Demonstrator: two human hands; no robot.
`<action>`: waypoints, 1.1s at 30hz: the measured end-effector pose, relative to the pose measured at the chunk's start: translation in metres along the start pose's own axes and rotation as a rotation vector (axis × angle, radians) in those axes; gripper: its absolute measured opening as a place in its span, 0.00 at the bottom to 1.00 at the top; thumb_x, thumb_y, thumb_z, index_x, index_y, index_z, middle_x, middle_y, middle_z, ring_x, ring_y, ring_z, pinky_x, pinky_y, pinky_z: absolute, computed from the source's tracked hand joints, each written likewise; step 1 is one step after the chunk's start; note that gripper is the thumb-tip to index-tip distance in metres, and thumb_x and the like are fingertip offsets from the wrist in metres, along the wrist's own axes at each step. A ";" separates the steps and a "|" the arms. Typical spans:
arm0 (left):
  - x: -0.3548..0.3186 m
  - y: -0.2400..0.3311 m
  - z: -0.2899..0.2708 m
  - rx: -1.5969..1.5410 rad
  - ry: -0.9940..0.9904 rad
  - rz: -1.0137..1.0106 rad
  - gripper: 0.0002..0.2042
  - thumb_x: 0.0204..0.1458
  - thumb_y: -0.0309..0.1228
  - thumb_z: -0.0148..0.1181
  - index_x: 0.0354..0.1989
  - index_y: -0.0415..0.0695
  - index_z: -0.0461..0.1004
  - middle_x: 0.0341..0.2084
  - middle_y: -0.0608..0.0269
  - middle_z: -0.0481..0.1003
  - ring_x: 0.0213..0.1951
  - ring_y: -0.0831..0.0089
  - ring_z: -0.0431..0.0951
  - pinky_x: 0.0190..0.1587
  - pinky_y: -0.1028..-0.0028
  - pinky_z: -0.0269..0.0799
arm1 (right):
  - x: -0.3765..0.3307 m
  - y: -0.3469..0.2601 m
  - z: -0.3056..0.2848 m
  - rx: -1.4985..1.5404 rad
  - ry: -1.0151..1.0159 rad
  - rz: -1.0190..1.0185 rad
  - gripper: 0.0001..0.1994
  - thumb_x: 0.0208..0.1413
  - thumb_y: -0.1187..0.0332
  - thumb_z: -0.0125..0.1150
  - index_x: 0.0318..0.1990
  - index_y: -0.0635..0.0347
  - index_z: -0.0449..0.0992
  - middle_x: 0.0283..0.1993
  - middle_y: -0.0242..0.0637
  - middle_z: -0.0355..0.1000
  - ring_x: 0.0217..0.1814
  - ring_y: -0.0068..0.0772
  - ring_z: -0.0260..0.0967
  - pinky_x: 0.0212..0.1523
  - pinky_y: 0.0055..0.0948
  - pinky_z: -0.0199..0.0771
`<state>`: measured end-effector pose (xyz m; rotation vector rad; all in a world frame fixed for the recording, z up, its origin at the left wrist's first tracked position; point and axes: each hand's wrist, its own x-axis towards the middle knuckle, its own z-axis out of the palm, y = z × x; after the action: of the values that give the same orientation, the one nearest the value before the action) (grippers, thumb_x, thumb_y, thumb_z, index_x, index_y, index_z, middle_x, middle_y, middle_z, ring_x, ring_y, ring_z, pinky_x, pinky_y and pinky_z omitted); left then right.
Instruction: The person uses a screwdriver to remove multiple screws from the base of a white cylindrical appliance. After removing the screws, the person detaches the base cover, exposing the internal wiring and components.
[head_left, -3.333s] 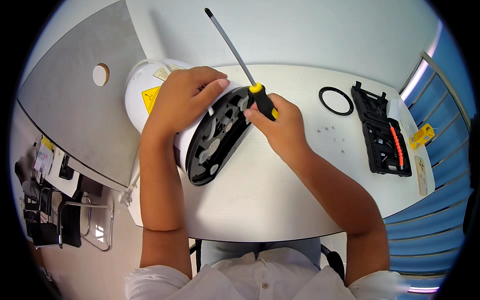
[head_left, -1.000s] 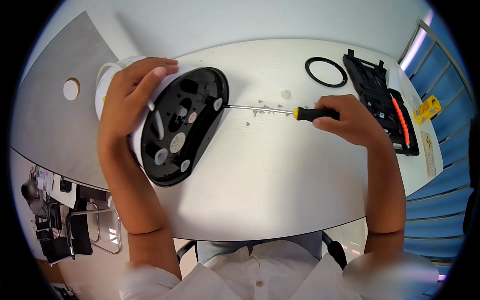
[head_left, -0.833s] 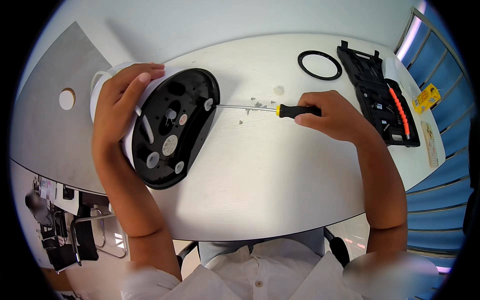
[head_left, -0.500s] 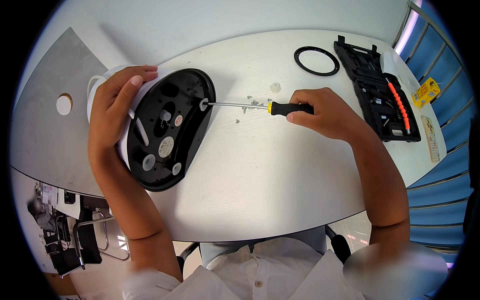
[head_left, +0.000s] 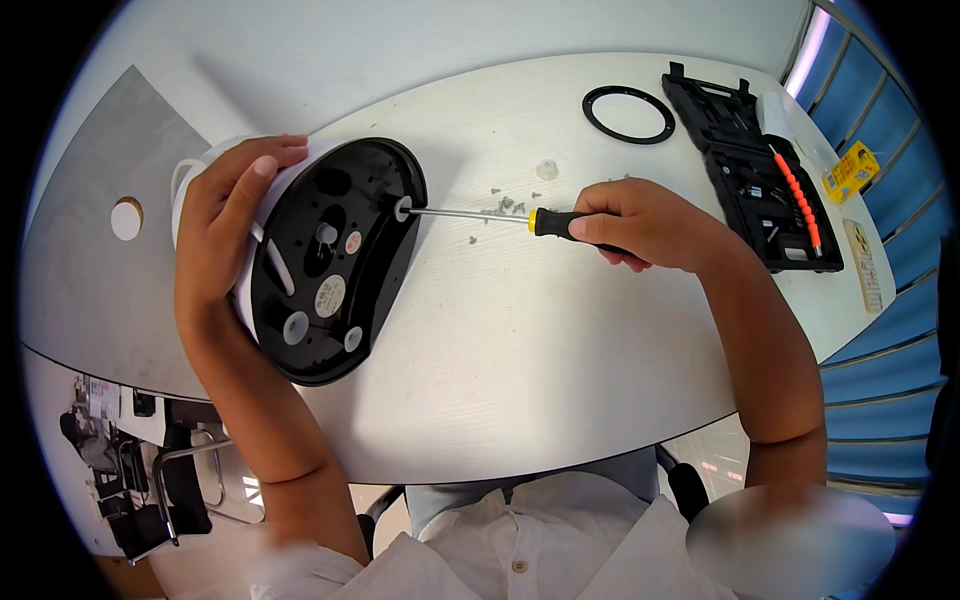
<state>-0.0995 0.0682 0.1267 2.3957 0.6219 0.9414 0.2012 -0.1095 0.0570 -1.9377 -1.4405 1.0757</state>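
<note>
A white appliance (head_left: 312,148) lies on its side on the table, its black underside (head_left: 385,275) facing right. That underside carries round whitish rubber feet, two pale labels and a central opening. My left hand (head_left: 228,205) is wrapped over the white housing from the left and steadies it. In my right hand (head_left: 640,225) is a screwdriver (head_left: 470,213) with a black and yellow handle. Its shaft points left and the tip meets the upper right foot (head_left: 403,208); the tip itself is hidden inside that foot. Several small screws (head_left: 512,206) lie loose beneath and beyond the shaft.
A translucent round piece (head_left: 546,170) lies beyond the screws. Farther right are a black ring (head_left: 628,115), an open black tool case (head_left: 745,215) with an orange flexible shaft (head_left: 795,200), and a yellow box (head_left: 851,173). A white disc (head_left: 126,218) sits on the grey surface at left.
My right hand has rolled around the screwdriver handle, with lower fingers now showing under it. The tip stays at the same foot. My left hand keeps its place on the appliance.
</note>
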 end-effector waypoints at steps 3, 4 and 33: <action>0.000 -0.002 0.000 -0.010 -0.001 -0.006 0.16 0.58 0.34 0.50 0.39 0.33 0.79 0.43 0.52 0.78 0.52 0.62 0.74 0.57 0.69 0.64 | 0.000 0.000 -0.002 -0.015 0.016 -0.006 0.13 0.57 0.58 0.56 0.27 0.57 0.71 0.18 0.27 0.63 0.18 0.18 0.58 0.20 0.22 0.57; 0.000 -0.002 0.000 -0.015 0.001 -0.013 0.16 0.58 0.34 0.50 0.39 0.33 0.79 0.43 0.52 0.78 0.52 0.62 0.74 0.57 0.69 0.64 | 0.001 0.000 -0.002 -0.017 0.019 -0.008 0.14 0.57 0.57 0.56 0.27 0.57 0.71 0.19 0.28 0.63 0.19 0.19 0.57 0.21 0.23 0.58; -0.001 0.000 -0.001 -0.004 -0.017 -0.018 0.15 0.58 0.34 0.51 0.40 0.33 0.79 0.44 0.52 0.78 0.50 0.64 0.75 0.56 0.70 0.65 | 0.008 0.005 0.004 0.207 -0.081 0.096 0.11 0.56 0.63 0.47 0.31 0.61 0.72 0.22 0.30 0.66 0.19 0.20 0.60 0.23 0.24 0.60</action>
<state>-0.1007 0.0674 0.1267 2.3880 0.6343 0.9132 0.2019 -0.1039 0.0484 -1.8495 -1.2331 1.3066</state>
